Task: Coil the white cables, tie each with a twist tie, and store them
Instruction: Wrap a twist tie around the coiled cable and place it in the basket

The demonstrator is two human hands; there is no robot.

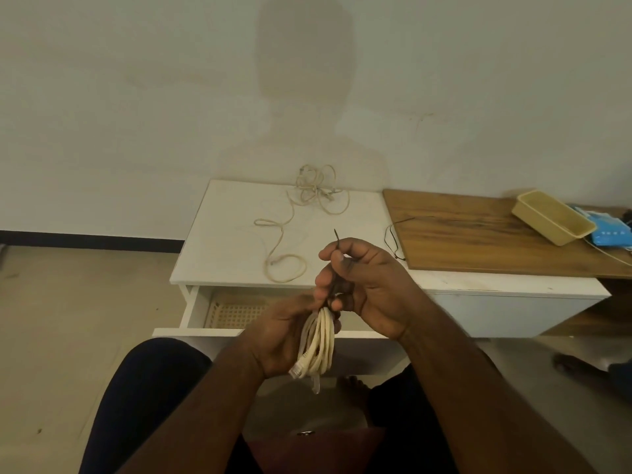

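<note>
The left hand (284, 333) has its grip curled around a coiled white cable (318, 343), held near, above the open drawer (205, 313). The right hand (369, 285) pinches a dark twist tie (337, 239) at the coil's top. A loose cable (307, 200) lies far on the white desk (222, 234).

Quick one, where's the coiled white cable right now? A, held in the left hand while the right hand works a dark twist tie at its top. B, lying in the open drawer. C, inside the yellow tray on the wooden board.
A: the coiled white cable hangs from the left hand, and the right hand pinches the dark twist tie at its top.
</note>
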